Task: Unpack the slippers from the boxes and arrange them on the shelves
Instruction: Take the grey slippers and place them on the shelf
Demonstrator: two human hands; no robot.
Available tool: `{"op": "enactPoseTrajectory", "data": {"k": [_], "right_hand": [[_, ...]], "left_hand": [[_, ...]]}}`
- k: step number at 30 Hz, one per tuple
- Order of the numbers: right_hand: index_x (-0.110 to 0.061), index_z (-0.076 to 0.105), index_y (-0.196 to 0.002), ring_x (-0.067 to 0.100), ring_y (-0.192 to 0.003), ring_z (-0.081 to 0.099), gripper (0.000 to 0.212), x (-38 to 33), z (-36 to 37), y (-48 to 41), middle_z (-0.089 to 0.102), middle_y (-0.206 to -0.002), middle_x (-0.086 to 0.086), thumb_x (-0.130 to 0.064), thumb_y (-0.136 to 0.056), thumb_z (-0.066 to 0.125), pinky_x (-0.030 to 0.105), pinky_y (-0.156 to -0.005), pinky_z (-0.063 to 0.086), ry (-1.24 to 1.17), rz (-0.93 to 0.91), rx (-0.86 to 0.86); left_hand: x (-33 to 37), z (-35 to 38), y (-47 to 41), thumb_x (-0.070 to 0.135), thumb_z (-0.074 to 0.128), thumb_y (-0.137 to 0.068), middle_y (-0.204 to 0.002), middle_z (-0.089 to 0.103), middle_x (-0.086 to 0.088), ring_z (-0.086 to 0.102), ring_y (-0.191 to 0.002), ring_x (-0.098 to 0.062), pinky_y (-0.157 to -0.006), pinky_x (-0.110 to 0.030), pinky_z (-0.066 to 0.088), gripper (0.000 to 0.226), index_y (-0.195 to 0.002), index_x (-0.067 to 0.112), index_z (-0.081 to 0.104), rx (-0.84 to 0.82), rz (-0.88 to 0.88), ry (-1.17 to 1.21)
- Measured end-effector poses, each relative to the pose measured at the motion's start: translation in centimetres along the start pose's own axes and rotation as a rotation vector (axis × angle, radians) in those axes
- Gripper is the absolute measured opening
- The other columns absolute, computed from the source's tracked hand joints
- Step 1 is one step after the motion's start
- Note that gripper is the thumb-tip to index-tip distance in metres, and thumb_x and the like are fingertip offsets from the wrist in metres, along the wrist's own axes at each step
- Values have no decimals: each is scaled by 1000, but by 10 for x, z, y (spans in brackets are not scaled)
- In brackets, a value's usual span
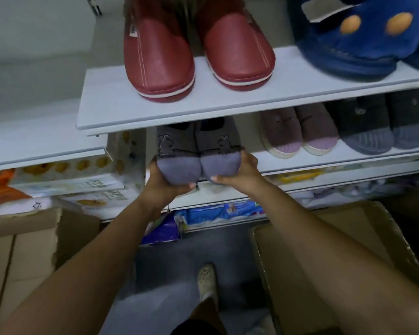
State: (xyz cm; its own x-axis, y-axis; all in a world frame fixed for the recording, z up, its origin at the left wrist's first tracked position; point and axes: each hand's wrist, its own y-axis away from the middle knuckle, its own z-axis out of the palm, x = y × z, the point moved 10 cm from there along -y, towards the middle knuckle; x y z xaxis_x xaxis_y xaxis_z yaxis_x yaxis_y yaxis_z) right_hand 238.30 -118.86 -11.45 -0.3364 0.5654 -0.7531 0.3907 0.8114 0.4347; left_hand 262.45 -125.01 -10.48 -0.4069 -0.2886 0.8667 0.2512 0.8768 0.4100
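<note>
Head view: grey-purple slipper pair [198,153] sits side by side at the front edge of the lower shelf [348,157], under the red pair [198,56]. Likely soft, light, squashy; hold at the toes. Left hand [166,181] cups left toe, right hand [237,174] cups right toe, fingers curled on.

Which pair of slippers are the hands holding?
The grey bunny slippers with lilac toes, at the left of the lower shelf. Left hand and right hand grip their toes; no other pair is touched.
</note>
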Motion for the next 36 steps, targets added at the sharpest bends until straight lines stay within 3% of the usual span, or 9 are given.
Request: {"op": "enactPoseTrajectory", "data": {"k": [3,6,7,10,16,21,26,30,36], "right_hand": [[-2,34,-146,25,-133,42,108,-6,-3,-12,29,-146,15,-30,-63,97,10,-100,29,56,-114,41],[-12,46,-144,26,-127,53,109,-22,-7,-21,52,-138,12,-41,-54,100,32,-109,44,113,-215,86],[-13,51,-141,24,-124,58,107,-25,-8,-23,60,-134,9,-43,-51,100,35,-106,48,116,-240,90],[-16,56,-138,17,-119,62,103,-28,-7,-27,65,-131,2,-45,-49,99,37,-103,52,91,-284,85],[-22,51,-141,19,-124,55,111,-26,-6,-33,59,-136,2,-58,-46,96,36,-107,48,109,-271,80],[-14,48,-143,18,-126,55,106,-25,-1,-32,58,-139,5,-38,-54,100,28,-104,47,110,-249,46],[-5,45,-145,29,-130,54,115,-26,2,-19,53,-144,14,-35,-50,101,38,-108,48,227,-227,45],[-4,47,-142,34,-134,48,106,-43,-6,8,49,-144,19,-40,-56,98,39,-110,44,252,-284,67],[-9,44,-150,24,-144,36,86,-81,-36,98,42,-156,8,-35,-80,86,20,-115,25,256,-522,108]], "left_hand": [[-3,-6,-11,32,101,-55,-144,50,-7,54,-127,-20,-101,-19,42,124,-153,13,28,4,43,-222],[-6,-14,-23,49,94,-62,-147,48,-21,57,-125,-32,-119,-33,27,110,-148,7,39,52,34,-328],[-9,-17,-31,55,87,-69,-144,52,-19,61,-120,-30,-119,-41,33,100,-146,8,44,86,52,-360],[3,-25,-36,82,81,-44,-134,56,-12,54,-120,-33,-102,-41,46,121,-139,13,51,196,99,-667],[7,-25,-44,79,84,-42,-136,51,-11,49,-124,-36,-101,-46,48,121,-138,15,49,203,105,-706],[5,-26,-48,89,76,-37,-136,52,-10,51,-124,-35,-99,-48,51,129,-139,16,48,133,82,-712],[10,-28,-33,84,75,-56,-137,56,-16,54,-123,-37,-99,-46,51,113,-138,10,52,118,58,-800],[30,-36,0,55,80,-79,-148,45,-20,37,-137,-37,-109,-42,37,97,-151,6,39,211,97,-703],[94,-39,85,39,77,-88,-136,58,-7,53,-127,-24,-102,-34,43,62,-141,14,55,256,467,-515]]}}
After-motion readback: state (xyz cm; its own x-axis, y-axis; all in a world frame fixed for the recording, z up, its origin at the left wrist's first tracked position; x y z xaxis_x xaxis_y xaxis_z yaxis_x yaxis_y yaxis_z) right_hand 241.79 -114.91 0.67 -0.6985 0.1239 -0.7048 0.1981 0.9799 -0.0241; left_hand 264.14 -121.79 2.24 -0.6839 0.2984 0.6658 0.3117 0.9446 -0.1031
